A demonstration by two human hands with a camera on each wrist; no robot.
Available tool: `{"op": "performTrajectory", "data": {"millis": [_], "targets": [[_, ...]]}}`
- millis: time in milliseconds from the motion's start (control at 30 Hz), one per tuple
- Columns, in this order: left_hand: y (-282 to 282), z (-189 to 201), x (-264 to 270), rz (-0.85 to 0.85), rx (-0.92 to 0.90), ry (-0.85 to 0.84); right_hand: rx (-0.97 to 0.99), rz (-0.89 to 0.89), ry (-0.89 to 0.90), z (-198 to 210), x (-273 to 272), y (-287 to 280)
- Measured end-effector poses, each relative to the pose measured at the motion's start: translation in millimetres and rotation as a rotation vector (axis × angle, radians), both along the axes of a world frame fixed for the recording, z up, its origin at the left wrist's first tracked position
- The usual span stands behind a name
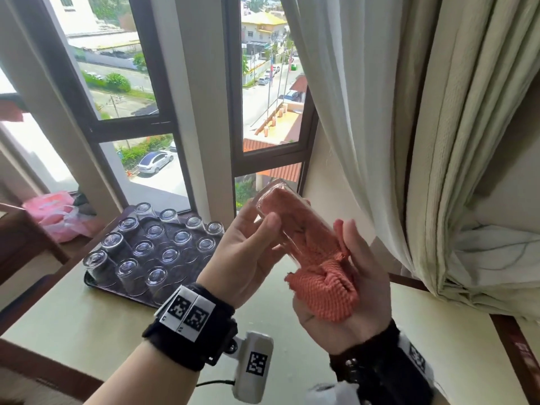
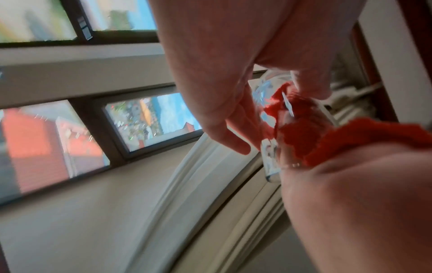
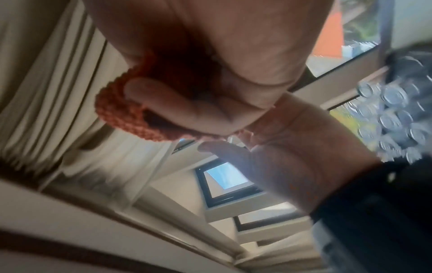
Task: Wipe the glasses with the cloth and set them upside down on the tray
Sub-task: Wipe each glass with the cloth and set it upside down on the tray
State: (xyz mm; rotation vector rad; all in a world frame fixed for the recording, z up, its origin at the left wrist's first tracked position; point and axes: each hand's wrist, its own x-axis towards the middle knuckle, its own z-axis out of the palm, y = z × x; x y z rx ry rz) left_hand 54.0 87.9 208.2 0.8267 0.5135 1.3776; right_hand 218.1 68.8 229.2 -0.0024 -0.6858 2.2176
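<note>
Above the tabletop's (image 1: 96, 314) near right part, both hands hold one glass (image 1: 285, 220) in the air, well clear of the tray (image 1: 87, 280). Left hand (image 1: 248, 255) grasps the glass, thumb on its near side and fingers curled behind it; the glass lies tilted, base up and away toward the window (image 1: 271, 112), mouth down toward the right palm. Right hand (image 1: 347, 290) is palm up, its fingers curled round a bunched pink-orange cloth (image 1: 324, 285), one end of which is stuffed deep inside the glass. In the left wrist view the cloth (image 2: 304, 129) shows red through the clear wall of the glass (image 2: 271, 147). The dark tray sits at the tabletop's far left edge by the window, carrying rows of glasses (image 1: 169, 255) all standing upside down. A pink plastic bag (image 1: 55, 211) lies left of the tray, off the tabletop. Pale curtains (image 1: 409, 141) hang at the right.
</note>
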Motion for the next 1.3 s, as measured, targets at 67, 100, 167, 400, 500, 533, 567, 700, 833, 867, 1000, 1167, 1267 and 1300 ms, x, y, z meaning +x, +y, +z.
{"op": "performTrajectory", "data": {"millis": [67,100,167,400,500,533,567,700,833,867,1000,1167,1267,1300], "targets": [[0.7,-0.2,-3.8,0.073,-0.030,0.058,-0.016,-0.134,-0.205,2.3,-8.8,-1.8],[0.3,0.2,-4.8,0.117,-0.050,0.097,0.023,-0.223,-0.357,2.5,-11.7,-2.1],[-0.6,-0.7,-7.9,0.183,-0.086,0.155,0.116,-0.348,-0.585,1.5,-20.0,-2.6],[-1.9,0.1,-44.3,0.216,-0.043,0.246,-0.014,-0.118,-0.145,-11.1,-40.0,-7.4],[0.1,-3.0,-67.3,0.173,-0.002,0.232,-0.162,-0.103,0.023,-17.1,-54.1,-6.2],[0.1,-4.7,-75.8,0.163,0.008,0.238,-0.201,-0.126,0.010,-19.1,-59.9,-5.2],[-0.7,-6.0,-84.2,0.157,0.014,0.256,-0.224,-0.169,-0.052,-21.0,-65.6,-3.9],[-5.9,-7.0,-115.9,0.202,0.035,0.501,-0.148,-0.456,-0.540,-32.5,-87.4,0.5],[-10.2,-16.3,-146.1,0.281,0.018,0.700,0.219,-0.673,-0.934,-59.2,-97.2,0.7],[-10.4,-20.0,-153.9,0.311,0.007,0.727,0.345,-0.697,-1.032,-66.4,-97.9,0.0],[-7.4,-51.5,-189.3,0.446,-0.080,1.041,0.959,-0.804,-1.613,-111.2,-89.4,1.7],[8.2,-104.9,-211.3,0.423,-0.200,1.338,1.137,-0.918,-2.015,-146.2,-93.8,2.8],[25.6,-121.4,-207.5,0.396,-0.230,1.428,1.118,-0.891,-2.175,-154.2,-96.4,1.3],[32.1,-126.5,-206.2,0.378,-0.250,1.441,1.121,-0.881,-2.187,-156.1,-97.4,1.2]]}}
